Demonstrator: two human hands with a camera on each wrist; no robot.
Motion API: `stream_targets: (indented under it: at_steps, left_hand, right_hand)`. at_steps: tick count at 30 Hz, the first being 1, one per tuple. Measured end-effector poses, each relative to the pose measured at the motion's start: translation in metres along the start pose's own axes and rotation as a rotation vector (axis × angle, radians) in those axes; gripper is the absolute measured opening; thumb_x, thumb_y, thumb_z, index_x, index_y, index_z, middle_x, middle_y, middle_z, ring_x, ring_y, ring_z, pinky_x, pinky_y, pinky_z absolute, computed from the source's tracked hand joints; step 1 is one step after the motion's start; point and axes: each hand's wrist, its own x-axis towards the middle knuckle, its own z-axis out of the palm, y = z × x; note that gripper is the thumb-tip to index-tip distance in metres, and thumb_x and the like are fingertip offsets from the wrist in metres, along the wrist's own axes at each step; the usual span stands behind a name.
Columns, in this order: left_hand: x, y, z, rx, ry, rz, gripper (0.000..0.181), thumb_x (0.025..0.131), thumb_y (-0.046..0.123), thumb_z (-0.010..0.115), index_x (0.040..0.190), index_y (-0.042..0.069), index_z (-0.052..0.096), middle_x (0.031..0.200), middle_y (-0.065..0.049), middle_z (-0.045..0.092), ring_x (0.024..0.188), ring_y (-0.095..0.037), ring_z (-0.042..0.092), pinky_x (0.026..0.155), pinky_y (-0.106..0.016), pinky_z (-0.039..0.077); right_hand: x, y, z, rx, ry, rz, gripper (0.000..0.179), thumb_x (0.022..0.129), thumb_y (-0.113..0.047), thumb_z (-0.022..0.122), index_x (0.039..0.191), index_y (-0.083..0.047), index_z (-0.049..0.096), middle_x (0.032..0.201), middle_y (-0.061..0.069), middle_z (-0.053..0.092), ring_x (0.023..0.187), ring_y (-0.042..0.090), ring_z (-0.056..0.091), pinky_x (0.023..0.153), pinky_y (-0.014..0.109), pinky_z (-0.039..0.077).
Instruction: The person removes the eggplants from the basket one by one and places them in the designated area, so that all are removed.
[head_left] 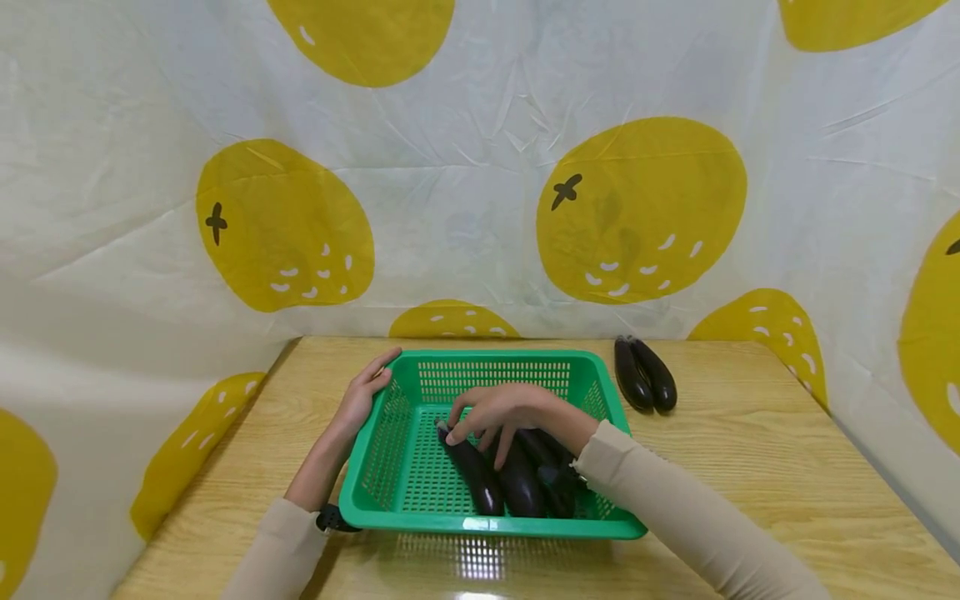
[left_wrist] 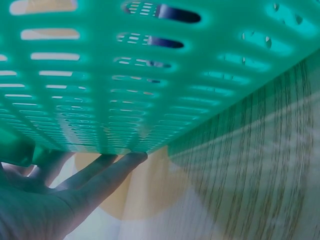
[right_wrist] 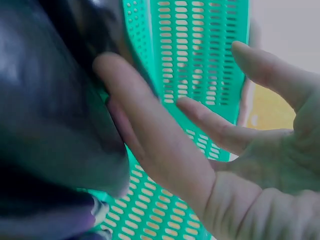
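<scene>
A green plastic basket (head_left: pixel 491 525) with slotted walls stands on the wooden table, and several dark purple eggplants (head_left: pixel 521 487) lie in its middle and right side. My left hand (head_left: pixel 362 400) rests at the basket's left rim; in the left wrist view its straight fingers (left_wrist: pixel 107 175) lie along the outside of the slotted wall. Inside the basket, my right hand (head_left: pixel 510 410) reaches over the eggplants with spread fingers. The leftmost eggplant (head_left: pixel 476 475) has its stem end beside that hand's thumb. In the right wrist view, one long finger (right_wrist: pixel 150 120) touches a dark eggplant (right_wrist: pixel 55 100).
Two more eggplants (head_left: pixel 645 375) lie side by side on the table (head_left: pixel 750 450), just beyond the basket's right back corner. Behind the table hangs a white cloth (head_left: pixel 465 233) printed with large yellow fruit.
</scene>
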Motion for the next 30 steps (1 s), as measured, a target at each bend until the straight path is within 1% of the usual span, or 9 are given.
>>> stream_targets:
  at_steps: [4, 6, 10, 14, 21, 24, 28, 30]
  left_hand:
    - [0.001, 0.000, 0.000, -0.014, 0.004, -0.003, 0.049, 0.114, 0.024, 0.035, 0.163, 0.016, 0.035, 0.163, -0.018, 0.040, 0.108, -0.007, 0.061, 0.087, -0.019, 0.048]
    - [0.001, -0.001, 0.000, -0.019, 0.003, -0.005, 0.049, 0.115, 0.024, 0.035, 0.163, 0.016, 0.035, 0.163, -0.018, 0.041, 0.106, -0.007, 0.062, 0.086, -0.019, 0.049]
    - [0.001, -0.002, 0.000, -0.030, 0.008, -0.016, 0.049, 0.114, 0.025, 0.036, 0.163, 0.019, 0.036, 0.161, -0.018, 0.043, 0.106, -0.008, 0.062, 0.086, -0.020, 0.049]
    - [0.001, -0.002, 0.000, -0.033, 0.009, -0.016, 0.049, 0.114, 0.025, 0.036, 0.162, 0.018, 0.036, 0.161, -0.019, 0.043, 0.105, -0.007, 0.062, 0.086, -0.020, 0.049]
    - [0.000, 0.000, 0.001, -0.021, 0.008, -0.007, 0.049, 0.114, 0.023, 0.036, 0.163, 0.016, 0.036, 0.162, -0.018, 0.041, 0.107, -0.004, 0.060, 0.088, -0.018, 0.047]
    - [0.000, 0.000, 0.000, -0.016, 0.001, -0.004, 0.049, 0.114, 0.024, 0.035, 0.163, 0.015, 0.035, 0.163, -0.018, 0.040, 0.110, -0.006, 0.058, 0.090, -0.017, 0.046]
    - [0.000, -0.001, 0.000, -0.010, -0.002, -0.005, 0.049, 0.115, 0.025, 0.035, 0.163, 0.017, 0.035, 0.166, -0.014, 0.037, 0.117, -0.008, 0.054, 0.092, -0.016, 0.044]
    - [0.000, -0.001, -0.001, -0.009, -0.005, -0.004, 0.049, 0.115, 0.025, 0.034, 0.163, 0.016, 0.034, 0.166, -0.013, 0.037, 0.119, -0.009, 0.054, 0.092, -0.016, 0.044]
  right_hand:
    - [0.002, -0.003, 0.005, -0.054, -0.013, 0.002, 0.037, 0.097, -0.027, 0.074, 0.130, -0.014, 0.063, 0.139, 0.013, 0.056, 0.115, 0.037, 0.065, 0.073, 0.048, 0.063]
    - [0.004, -0.003, 0.007, -0.076, -0.025, 0.000, 0.029, 0.097, -0.025, 0.074, 0.123, -0.015, 0.066, 0.139, 0.012, 0.055, 0.117, 0.038, 0.063, 0.073, 0.048, 0.063]
    - [0.007, -0.004, 0.010, -0.108, -0.053, 0.009, 0.021, 0.098, -0.021, 0.073, 0.118, -0.015, 0.069, 0.143, 0.012, 0.053, 0.128, 0.043, 0.057, 0.077, 0.048, 0.063]
    - [0.010, -0.003, 0.013, -0.128, -0.078, 0.025, 0.023, 0.098, -0.015, 0.071, 0.120, -0.018, 0.070, 0.146, 0.013, 0.053, 0.136, 0.043, 0.052, 0.081, 0.048, 0.062]
    - [0.013, 0.000, 0.018, -0.201, -0.128, -0.007, 0.022, 0.098, -0.013, 0.069, 0.119, -0.018, 0.073, 0.143, 0.007, 0.053, 0.132, 0.034, 0.055, 0.085, 0.047, 0.061]
    - [0.015, 0.000, 0.019, -0.230, -0.143, -0.020, 0.021, 0.098, -0.015, 0.070, 0.117, -0.021, 0.074, 0.146, 0.004, 0.051, 0.130, 0.031, 0.055, 0.084, 0.047, 0.061]
    - [0.018, 0.001, 0.020, -0.230, -0.174, -0.012, 0.022, 0.098, -0.016, 0.071, 0.117, -0.027, 0.075, 0.151, 0.004, 0.048, 0.129, 0.030, 0.055, 0.080, 0.047, 0.061]
    - [0.019, 0.002, 0.021, -0.227, -0.192, -0.008, 0.024, 0.098, -0.016, 0.071, 0.118, -0.027, 0.074, 0.153, 0.004, 0.046, 0.131, 0.030, 0.053, 0.078, 0.047, 0.062]
